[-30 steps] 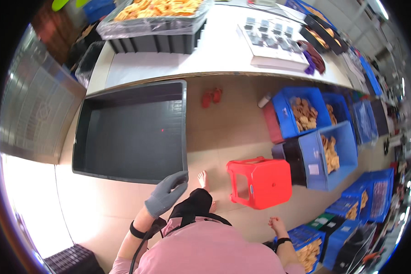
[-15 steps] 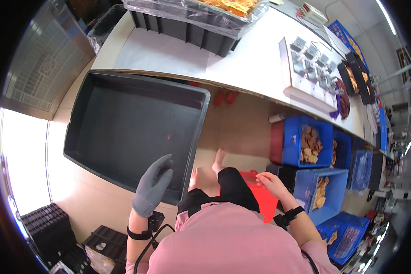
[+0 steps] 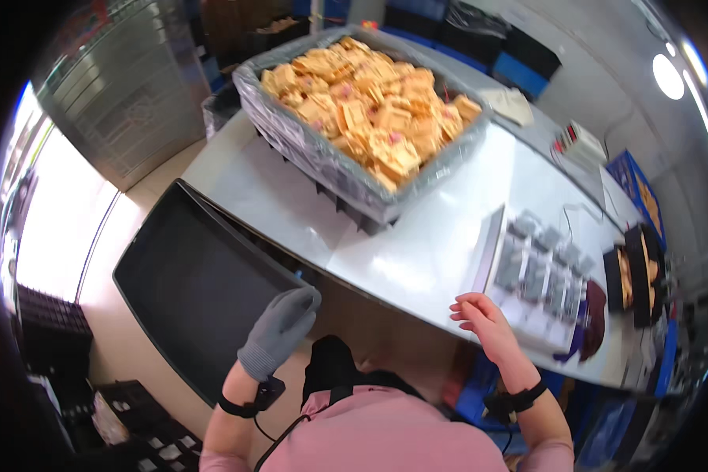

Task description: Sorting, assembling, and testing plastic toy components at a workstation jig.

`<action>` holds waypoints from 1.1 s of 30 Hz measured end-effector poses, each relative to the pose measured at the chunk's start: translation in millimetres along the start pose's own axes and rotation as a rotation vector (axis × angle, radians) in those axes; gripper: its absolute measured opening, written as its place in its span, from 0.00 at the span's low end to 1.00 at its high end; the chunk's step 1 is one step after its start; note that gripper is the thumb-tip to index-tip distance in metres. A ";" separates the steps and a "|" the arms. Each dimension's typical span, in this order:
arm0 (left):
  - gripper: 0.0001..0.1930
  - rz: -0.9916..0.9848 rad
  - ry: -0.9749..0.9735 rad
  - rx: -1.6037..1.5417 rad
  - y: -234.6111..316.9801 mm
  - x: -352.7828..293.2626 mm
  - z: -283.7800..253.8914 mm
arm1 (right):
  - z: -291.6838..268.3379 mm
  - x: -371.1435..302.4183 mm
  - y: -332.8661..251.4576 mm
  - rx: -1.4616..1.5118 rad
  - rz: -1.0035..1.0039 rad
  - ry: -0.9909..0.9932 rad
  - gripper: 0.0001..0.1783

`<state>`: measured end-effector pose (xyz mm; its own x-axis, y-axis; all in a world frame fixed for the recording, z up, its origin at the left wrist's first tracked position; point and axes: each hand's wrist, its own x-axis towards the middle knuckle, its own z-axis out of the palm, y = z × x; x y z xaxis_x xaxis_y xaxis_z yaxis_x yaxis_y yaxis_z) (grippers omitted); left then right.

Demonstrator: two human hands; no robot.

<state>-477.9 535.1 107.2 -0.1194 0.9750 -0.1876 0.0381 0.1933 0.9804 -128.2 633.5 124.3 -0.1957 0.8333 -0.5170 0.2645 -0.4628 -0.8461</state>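
My left hand (image 3: 282,329), in a grey knit glove, hovers at the near right edge of a large black bin (image 3: 204,287) beside the table. Its fingers are loosely bent, with nothing visible between them. My bare right hand (image 3: 488,324) is raised near the table's front edge, fingers stretched out and slightly apart, holding nothing. Close to it on the white table (image 3: 385,271) is a fixture board with rows of metal clamps (image 3: 539,275). Farther back stands a plastic-lined bin (image 3: 322,161) heaped with tan, flat moulded pieces (image 3: 370,102).
Purple and maroon cloths (image 3: 594,318) lie beside the clamp board. Black trays (image 3: 641,271) with tan pieces sit at the table's right. A small power supply box (image 3: 582,141) with wires stands at the back. Dark crates (image 3: 134,413) are stacked on the floor at lower left.
The view has tilted up toward the table, bringing the heaped bin fully into sight. The black bin and clamp board appear lower. Both hands stay apart and empty, the left one's fingers a little more bent.
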 end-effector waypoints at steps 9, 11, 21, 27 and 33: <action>0.32 0.148 0.253 0.499 42.6 198.2 -123.1 | -20.9 96.2 -115.7 0.261 -0.123 0.038 0.18; 0.35 0.164 0.361 0.511 66.2 247.5 -145.3 | -25.3 117.2 -126.5 0.311 -0.087 0.069 0.24; 0.38 0.082 0.676 0.737 76.3 441.4 -232.6 | -7.6 219.0 -159.1 0.409 -0.010 0.141 0.33; 0.31 0.075 0.474 0.381 75.3 460.3 -238.5 | -8.2 255.7 -149.9 0.178 -0.096 0.304 0.25; 0.29 0.116 0.559 0.420 54.1 429.5 -245.3 | -28.1 288.0 -148.8 -0.214 -0.283 0.400 0.29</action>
<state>-770.5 937.4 94.5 -0.5788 0.8109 0.0863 0.4477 0.2275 0.8648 -197.4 950.9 105.0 0.0773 0.9861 -0.1470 0.4487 -0.1660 -0.8781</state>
